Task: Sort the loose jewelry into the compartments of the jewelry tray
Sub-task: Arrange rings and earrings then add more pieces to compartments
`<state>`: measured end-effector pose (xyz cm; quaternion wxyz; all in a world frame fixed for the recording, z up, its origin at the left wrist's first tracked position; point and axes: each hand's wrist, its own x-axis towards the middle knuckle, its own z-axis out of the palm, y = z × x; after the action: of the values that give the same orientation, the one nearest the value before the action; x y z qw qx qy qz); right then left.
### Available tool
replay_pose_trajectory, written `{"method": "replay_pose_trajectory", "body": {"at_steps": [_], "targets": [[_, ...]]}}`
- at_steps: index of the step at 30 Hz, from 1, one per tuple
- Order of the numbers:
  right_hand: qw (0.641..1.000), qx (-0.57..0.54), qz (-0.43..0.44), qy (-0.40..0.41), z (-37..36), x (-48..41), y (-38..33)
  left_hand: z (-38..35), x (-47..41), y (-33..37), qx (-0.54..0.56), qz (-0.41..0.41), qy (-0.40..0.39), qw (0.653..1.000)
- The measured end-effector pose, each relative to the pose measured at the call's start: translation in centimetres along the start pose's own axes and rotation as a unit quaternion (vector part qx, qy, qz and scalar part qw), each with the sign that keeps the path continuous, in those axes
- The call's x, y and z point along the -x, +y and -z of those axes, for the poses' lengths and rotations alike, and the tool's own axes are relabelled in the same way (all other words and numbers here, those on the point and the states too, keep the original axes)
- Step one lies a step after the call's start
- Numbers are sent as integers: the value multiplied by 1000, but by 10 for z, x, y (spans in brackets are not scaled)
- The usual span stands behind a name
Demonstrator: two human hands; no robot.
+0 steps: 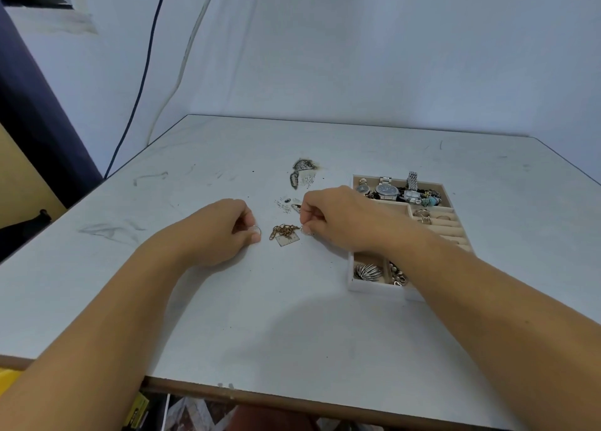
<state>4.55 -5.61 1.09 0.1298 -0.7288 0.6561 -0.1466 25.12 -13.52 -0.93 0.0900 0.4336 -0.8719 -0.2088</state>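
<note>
On the table (227, 300), mid-frame, head view: both hands are working the loose pile just left of the jewelry tray (353, 284).

Left hand (224, 232) is pinching a thin ring (255, 229) between thumb and forefinger, other fingers curled in. Right hand (331, 217) is closing its fingertips on something small and pale at the table surface; can't tell what it is, looks like a ring or small hoop. Its forearm is crossing over the tray's middle, hiding part of it.

Between the hands, a gold chain (284, 230) is lying bunched up, with a flat square tag (287, 239) touching it. Further back, small silver bits (286, 204) are sitting scattered, and a dark beaded piece (300, 170) is lying beyond them.

Tray is already holding watches (387, 190) in the far compartment, rings (422, 214) in the roll slots, a spiky silver piece (367, 271) near front.

Handling judgement:
- ring: light, stiff, slippery; a pinch across the band is working, drop risk if grip loosens.
- chain: light, limp, will dangle and snag on the tag; probably best pinched at the bunched middle, or scooped whole.
- silver bits: tiny, hard to pinch singly; likely need sliding together first.

Sorting looks well along, but the loose pile isn't cleared yet.
</note>
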Motion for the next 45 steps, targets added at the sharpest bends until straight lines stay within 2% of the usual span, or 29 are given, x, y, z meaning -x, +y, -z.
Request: {"method": "replay_pose_trajectory", "body": {"at_steps": [5, 9, 14, 21, 26, 29, 37, 45], "targets": [[999, -19, 14, 22, 8, 4, 0, -3, 8, 10, 82, -61, 81, 992], [998, -30, 16, 55, 29, 17, 8, -4, 8, 35, 106, -106, 125, 981], [994, -40, 3, 101, 57, 44, 32, -9, 1, 73, 132, -161, 111, 972], [988, -37, -31, 149, 77, 79, 65, -26, -21, 124, 113, -228, 90, 963], [979, -87, -45, 179, 70, 90, 83, -43, -41, 144, 99, -234, 85, 964], [975, -95, -55, 193, 60, 89, 93, -53, -54, 150, 72, -221, 98, 968], [975, -88, -43, 200, 48, 87, 103, -63, -69, 153, 55, -219, 59, 972], [970, -102, -40, 215, 42, 81, 100, -45, -56, 126, 44, -221, 100, 969]]}}
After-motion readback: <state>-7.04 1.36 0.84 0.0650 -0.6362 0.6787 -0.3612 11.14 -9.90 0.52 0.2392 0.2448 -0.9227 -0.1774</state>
